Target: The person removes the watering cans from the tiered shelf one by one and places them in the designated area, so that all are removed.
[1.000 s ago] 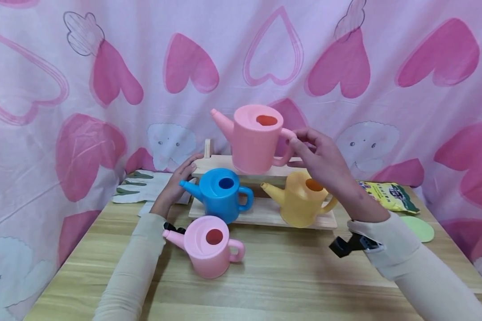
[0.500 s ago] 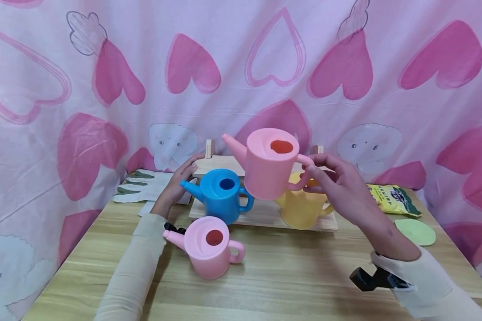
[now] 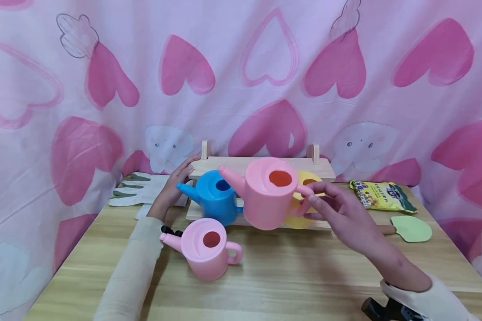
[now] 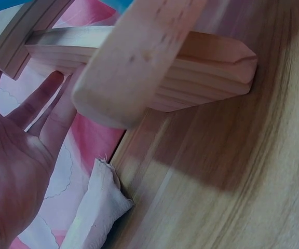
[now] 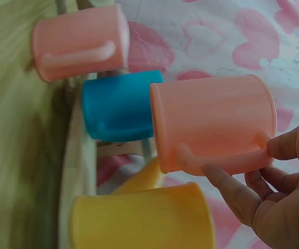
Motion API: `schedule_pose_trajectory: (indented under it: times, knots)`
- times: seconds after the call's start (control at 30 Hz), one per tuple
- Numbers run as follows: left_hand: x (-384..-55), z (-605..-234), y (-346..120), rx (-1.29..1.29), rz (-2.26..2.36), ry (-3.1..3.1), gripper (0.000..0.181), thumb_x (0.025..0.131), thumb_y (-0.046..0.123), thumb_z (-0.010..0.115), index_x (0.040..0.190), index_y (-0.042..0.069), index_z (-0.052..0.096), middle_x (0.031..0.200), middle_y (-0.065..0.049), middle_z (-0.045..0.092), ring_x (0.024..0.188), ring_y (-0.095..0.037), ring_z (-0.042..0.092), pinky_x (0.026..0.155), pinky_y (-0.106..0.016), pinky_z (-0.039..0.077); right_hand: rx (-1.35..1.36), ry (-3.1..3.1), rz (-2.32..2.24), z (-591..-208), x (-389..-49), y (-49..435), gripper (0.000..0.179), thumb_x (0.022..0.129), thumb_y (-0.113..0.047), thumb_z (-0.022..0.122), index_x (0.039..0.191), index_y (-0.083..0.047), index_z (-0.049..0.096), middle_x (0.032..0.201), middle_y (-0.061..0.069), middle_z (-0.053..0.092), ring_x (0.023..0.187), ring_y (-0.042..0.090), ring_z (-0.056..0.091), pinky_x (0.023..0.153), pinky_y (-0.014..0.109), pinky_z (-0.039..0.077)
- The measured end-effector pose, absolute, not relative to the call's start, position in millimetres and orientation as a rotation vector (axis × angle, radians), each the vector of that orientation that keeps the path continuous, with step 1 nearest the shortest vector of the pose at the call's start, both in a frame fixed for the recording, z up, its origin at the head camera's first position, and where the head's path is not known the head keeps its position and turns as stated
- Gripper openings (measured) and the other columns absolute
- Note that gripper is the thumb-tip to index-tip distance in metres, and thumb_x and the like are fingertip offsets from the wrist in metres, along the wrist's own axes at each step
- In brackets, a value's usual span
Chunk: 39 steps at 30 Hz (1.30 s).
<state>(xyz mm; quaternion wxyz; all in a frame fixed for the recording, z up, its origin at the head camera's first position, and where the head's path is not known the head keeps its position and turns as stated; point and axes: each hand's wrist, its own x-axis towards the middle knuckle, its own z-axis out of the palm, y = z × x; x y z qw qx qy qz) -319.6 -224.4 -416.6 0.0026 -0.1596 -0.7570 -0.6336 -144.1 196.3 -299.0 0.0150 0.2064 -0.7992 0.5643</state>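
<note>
Hand pinches pink can's handle; right forearm slants.

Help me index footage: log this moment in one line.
right hand: grips handle of pink watering can; left hand: at wooden rack's left end; blue can, yellow can: lower shelf; second pink can: table

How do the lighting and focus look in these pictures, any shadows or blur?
Head view: even light, with a faint shadow on the brown wood-grain table below the right hand; left wrist view: a darker shadow on the table beside the pale wooden shelf; right wrist view: the table looks blurred, while the held pink cylindrical watering can is clearer.
</note>
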Motion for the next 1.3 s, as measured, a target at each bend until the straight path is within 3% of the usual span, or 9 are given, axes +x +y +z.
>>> schedule_pose_trajectory:
  times: [0.23, 0.43, 0.87, 1.1, 1.3]
  knots:
    - [-320, -417, -226, -0.54, -1.977, -2.365, 0.055, 0.112, 0.04, 0.039, 0.16, 0.014, 0.036, 0.164, -0.01, 0.033, 0.147, -0.038, 0.032, 0.117, -0.064, 0.023, 0.585, -2.57, 1.754, -321, -135, 199, 0.028, 0.107, -0.018, 0.059, 0.129, -0.003, 0.06, 0.103, 0.013, 0.07, 0.101, 0.026, 0.07, 0.082, 0.036, 0.06]
    - [-321, -418, -225, -0.533, -1.997, -2.353, 0.056, 0.11, 0.045, 0.041, 0.159, 0.017, 0.039, 0.161, -0.009, 0.037, 0.145, -0.036, 0.036, 0.117, -0.063, 0.025, 0.569, -2.595, 1.824, -340, -130, 202, 0.027, 0.107, -0.02, 0.059, 0.129, -0.005, 0.06, 0.104, 0.011, 0.074, 0.102, 0.026, 0.071, 0.085, 0.035, 0.059]
    - [-320, -420, -226, -0.49, -1.989, -2.371, 0.061, 0.108, 0.052, 0.044, 0.159, 0.021, 0.039, 0.162, -0.002, 0.037, 0.145, -0.032, 0.036, 0.117, -0.062, 0.026, 0.483, -2.624, 2.0, -373, -123, 196, 0.026, 0.105, -0.021, 0.062, 0.126, -0.005, 0.06, 0.111, 0.017, 0.07, 0.106, 0.03, 0.069, 0.087, 0.04, 0.058]
    - [-321, -419, -225, -0.52, -1.991, -2.351, 0.059, 0.11, 0.046, 0.042, 0.16, 0.015, 0.037, 0.162, -0.007, 0.036, 0.146, -0.036, 0.034, 0.116, -0.064, 0.024, 0.503, -2.593, 2.062, -387, -121, 196, 0.028, 0.105, -0.018, 0.062, 0.127, -0.001, 0.06, 0.123, 0.024, 0.062, 0.109, 0.033, 0.066, 0.088, 0.04, 0.058]
    - [-322, -419, -226, -0.543, -2.006, -2.338, 0.054, 0.111, 0.043, 0.041, 0.159, 0.017, 0.039, 0.161, -0.009, 0.037, 0.144, -0.036, 0.036, 0.117, -0.062, 0.027, 0.45, -2.652, 2.054, -394, -124, 195, 0.03, 0.104, -0.021, 0.064, 0.127, -0.002, 0.061, 0.125, 0.021, 0.061, 0.112, 0.034, 0.063, 0.088, 0.035, 0.058]
